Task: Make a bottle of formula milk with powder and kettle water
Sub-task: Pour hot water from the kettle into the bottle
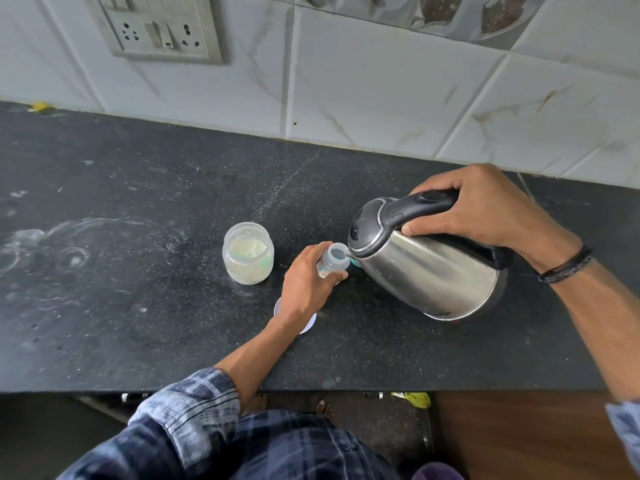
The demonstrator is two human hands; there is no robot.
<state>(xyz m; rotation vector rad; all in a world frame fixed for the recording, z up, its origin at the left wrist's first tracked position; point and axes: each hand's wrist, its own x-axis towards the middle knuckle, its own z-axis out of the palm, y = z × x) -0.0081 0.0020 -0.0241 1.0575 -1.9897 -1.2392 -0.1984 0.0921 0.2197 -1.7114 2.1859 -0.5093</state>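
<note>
Your left hand (304,280) clamps the bottle (337,258), right hand (485,211) grips the kettle (433,271). Tilt slowly, that mouth's tiny.

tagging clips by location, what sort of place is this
Probably a home kitchen: a dark stone counter against a tiled wall, a socket panel, and a steel kettle.

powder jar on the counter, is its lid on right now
No: the powder jar stands uncapped, its open mouth showing plainly from above.
</note>
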